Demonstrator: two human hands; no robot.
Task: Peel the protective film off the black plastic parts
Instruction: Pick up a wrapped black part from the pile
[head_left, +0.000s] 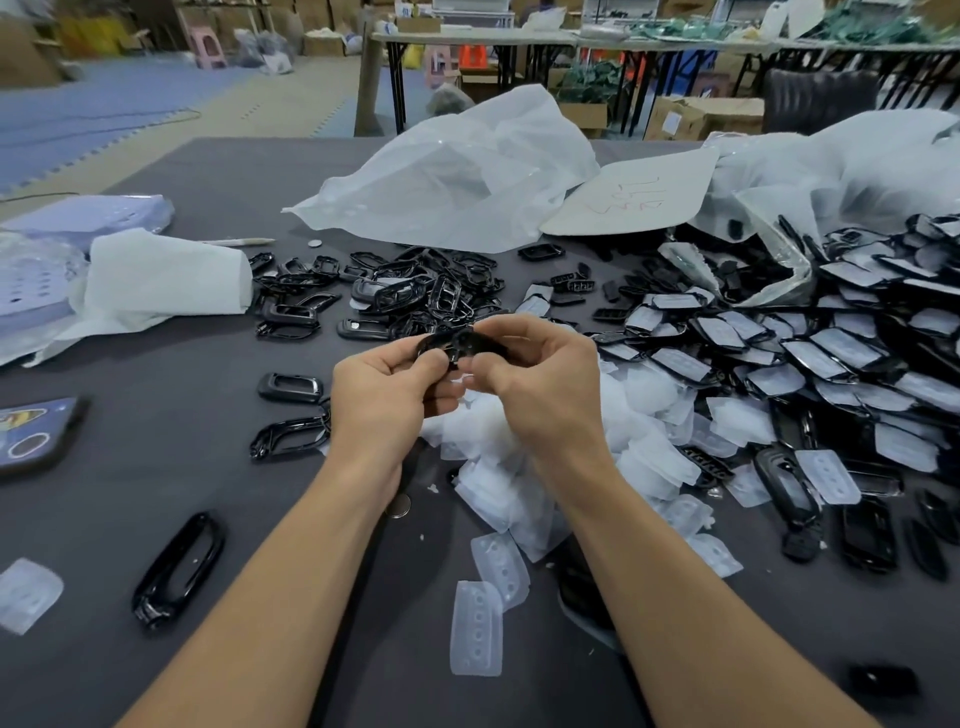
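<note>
Hands are shown meeting over a dark grey table, just above the far edge of a white heap of peeled film. A single black plastic part, a small glossy oval frame, is held between them. One end is pinched by the curled thumb and fingers of the left hand. The other end is pinched by the thumb and forefinger of the right hand. Whether film is on this part cannot be told, since it is mostly hidden by the fingers.

The part is judged to be light, thin and stiff, with a slick surface that could slip or be scratched. It is best held by its rim, so that the flat face is left free. The film is judged to be soft, thin and clingy, best lifted at a corner with a fingernail.

To the right of the heap, a wide spread of film-covered parts is laid out. Beyond these, a clear plastic bag lies open, with more such parts spilling from its mouth. Beyond the heap, bare black frames are piled. Further beyond, a second clear bag lies crumpled; nothing is made out inside it. To the left of the heap, single frames are scattered.
</note>
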